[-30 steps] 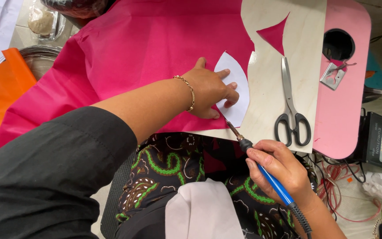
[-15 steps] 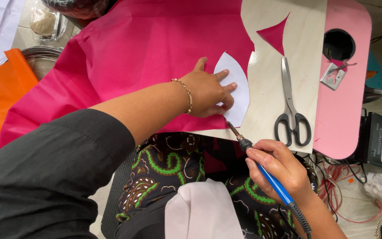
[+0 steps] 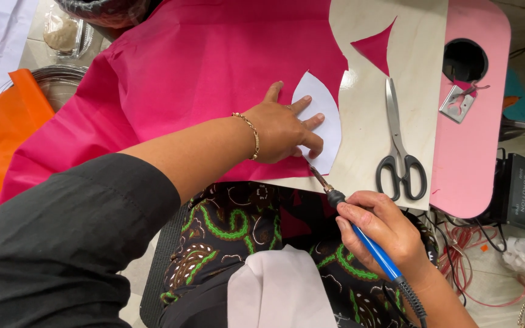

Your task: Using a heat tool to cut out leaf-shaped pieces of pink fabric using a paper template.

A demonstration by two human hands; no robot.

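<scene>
Beside scissors (image 3: 399,146), left hand (image 3: 284,129) pressing white template (image 3: 324,115), right hand (image 3: 384,234) gripping soldering iron (image 3: 366,234)

Pink cloth (image 3: 202,67) matt, fine-woven. White paper template (image 3: 323,115) smooth, matt. Tabletop (image 3: 414,54) pale wood, slight sheen; pink edge part glossy. Scissors (image 3: 399,146) shiny metal blades, black plastic handles. Soldering iron (image 3: 360,228): metal tip, blue plastic grip.

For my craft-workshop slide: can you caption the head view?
Left hand presses white paper template on pink fabric; right hand traces its edge with blue-handled hot tool.
</scene>
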